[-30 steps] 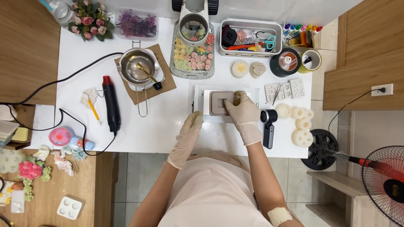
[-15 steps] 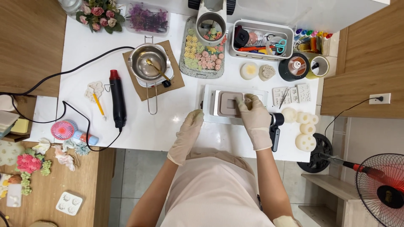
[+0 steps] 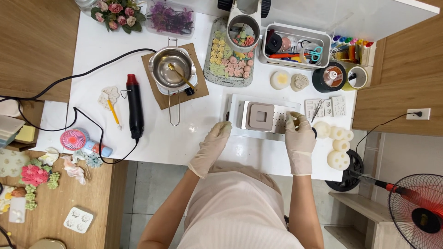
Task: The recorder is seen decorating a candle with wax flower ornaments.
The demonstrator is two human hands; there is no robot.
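On the white table (image 3: 138, 147), the gloved left hand (image 3: 213, 145) rests open beside the white tray (image 3: 235, 115) holding a grey square mould (image 3: 260, 116), while the right hand (image 3: 299, 138) pinches something unclear at its edge; steadying the tray seems wise.

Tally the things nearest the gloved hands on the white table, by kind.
Gloved hands: 2, left hand, right hand
White tray: 1
Grey square mould: 1
Round white flower-shaped pieces by the right hand: 5
Total: 9
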